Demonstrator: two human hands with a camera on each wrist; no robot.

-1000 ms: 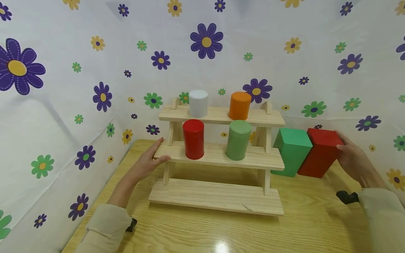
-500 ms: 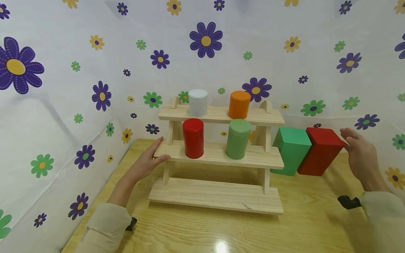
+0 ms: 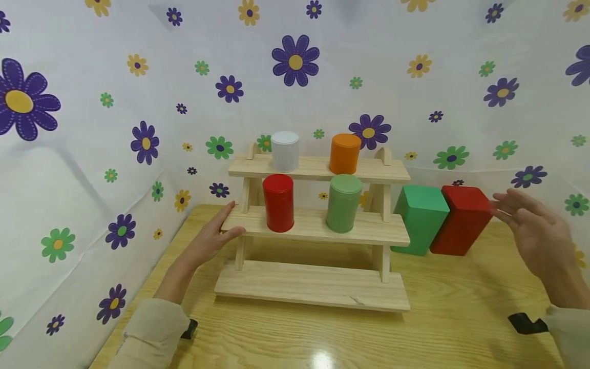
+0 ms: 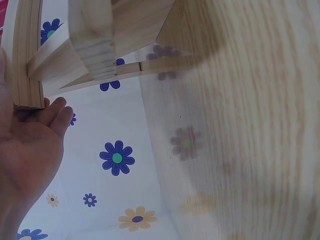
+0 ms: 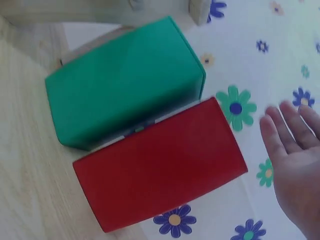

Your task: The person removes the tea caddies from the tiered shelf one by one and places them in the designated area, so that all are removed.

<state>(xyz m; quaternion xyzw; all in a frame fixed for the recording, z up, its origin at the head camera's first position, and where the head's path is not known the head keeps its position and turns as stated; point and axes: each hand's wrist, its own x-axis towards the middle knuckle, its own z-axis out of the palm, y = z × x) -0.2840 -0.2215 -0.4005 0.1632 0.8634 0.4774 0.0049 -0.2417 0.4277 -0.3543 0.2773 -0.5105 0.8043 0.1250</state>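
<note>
A three-tier wooden display shelf (image 3: pixel 313 287) stands on the table. My left hand (image 3: pixel 209 241) grips the left end of its middle tier, thumb at the front edge and fingers toward the back; the left wrist view shows that hand (image 4: pixel 32 150) at the board's end. My right hand (image 3: pixel 544 241) is raised at the right, fingers extended, holding nothing. Just left of it stands a red box (image 3: pixel 463 225), beside a green box (image 3: pixel 419 223). In the right wrist view, a gap separates the fingers from the red box (image 5: pixel 160 165).
A white canister (image 3: pixel 285 152) and an orange canister (image 3: pixel 344 155) sit on the top tier. On the middle tier are a red canister (image 3: pixel 278 205) and a light green canister (image 3: pixel 343 205). A flowered cloth (image 3: pixel 322 102) hangs behind the wooden table (image 3: pixel 258 338).
My right hand has let go of the red box and moved away from it to the right and nearer to me. The left hand stays on the shelf.
</note>
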